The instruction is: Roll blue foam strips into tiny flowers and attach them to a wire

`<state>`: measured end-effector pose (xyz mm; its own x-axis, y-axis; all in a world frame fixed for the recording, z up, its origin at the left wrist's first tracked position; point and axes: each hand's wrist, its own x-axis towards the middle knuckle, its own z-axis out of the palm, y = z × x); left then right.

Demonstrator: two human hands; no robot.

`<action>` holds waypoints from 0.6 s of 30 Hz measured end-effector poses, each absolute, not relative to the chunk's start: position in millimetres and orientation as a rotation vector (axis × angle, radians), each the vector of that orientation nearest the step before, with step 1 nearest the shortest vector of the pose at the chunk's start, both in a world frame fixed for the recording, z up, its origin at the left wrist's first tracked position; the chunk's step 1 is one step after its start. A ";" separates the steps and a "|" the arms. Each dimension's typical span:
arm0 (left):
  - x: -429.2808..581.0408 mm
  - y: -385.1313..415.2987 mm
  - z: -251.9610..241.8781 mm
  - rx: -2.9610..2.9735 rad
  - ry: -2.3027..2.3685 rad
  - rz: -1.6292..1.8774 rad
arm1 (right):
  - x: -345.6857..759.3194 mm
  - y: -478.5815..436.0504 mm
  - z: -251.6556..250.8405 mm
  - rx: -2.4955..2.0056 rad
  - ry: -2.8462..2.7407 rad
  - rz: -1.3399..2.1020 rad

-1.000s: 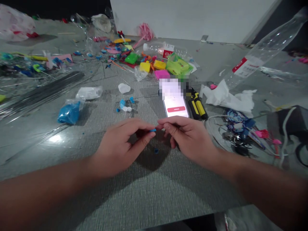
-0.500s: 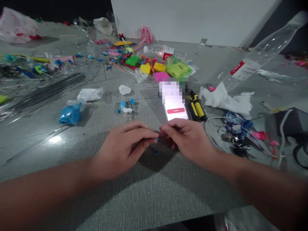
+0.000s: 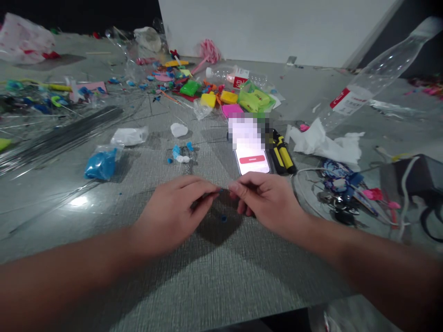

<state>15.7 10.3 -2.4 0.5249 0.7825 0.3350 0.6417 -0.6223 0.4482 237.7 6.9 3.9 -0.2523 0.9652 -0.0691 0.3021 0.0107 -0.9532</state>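
Observation:
My left hand [image 3: 180, 207] is closed in a pinch, with a tiny bit of blue clay [image 3: 220, 190] at its fingertips. Close to its right, my right hand [image 3: 268, 200] also has thumb and forefinger pressed together; what they hold, if anything, I cannot make out. A small blue clay piece [image 3: 224, 218] lies on the table below the fingertips. Beyond my left hand sit a curved row of blue and white clay lumps [image 3: 180, 156], a little blue ball [image 3: 169, 161] and a white clay lump [image 3: 179, 130].
A lit phone [image 3: 252, 162] and yellow-black tools [image 3: 284, 157] lie ahead of my right hand. Bagged blue clay [image 3: 100, 164] and thin wires [image 3: 65, 133] are at left. A clear bottle [image 3: 377, 76], tissue [image 3: 325, 143] and cable [image 3: 404, 193] occupy the right.
My left hand has shifted slightly left with the blue bit, so the gap between the two hands' fingertips is wider. My right hand stays nearly in place.

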 end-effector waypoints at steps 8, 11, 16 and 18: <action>17.9 9.3 5.0 2.305 1.160 0.915 | 238.2 6.0 1.6 -1.161 -1.782 1.207; 18.9 9.3 4.4 2.286 1.125 0.927 | 237.6 4.6 -0.6 -1.141 -1.710 1.224; 20.1 10.0 3.7 2.311 1.036 0.918 | 237.6 3.4 0.5 -1.127 -1.763 1.191; 19.8 10.1 3.9 2.360 1.008 0.914 | 237.6 3.1 1.7 -1.114 -1.816 1.191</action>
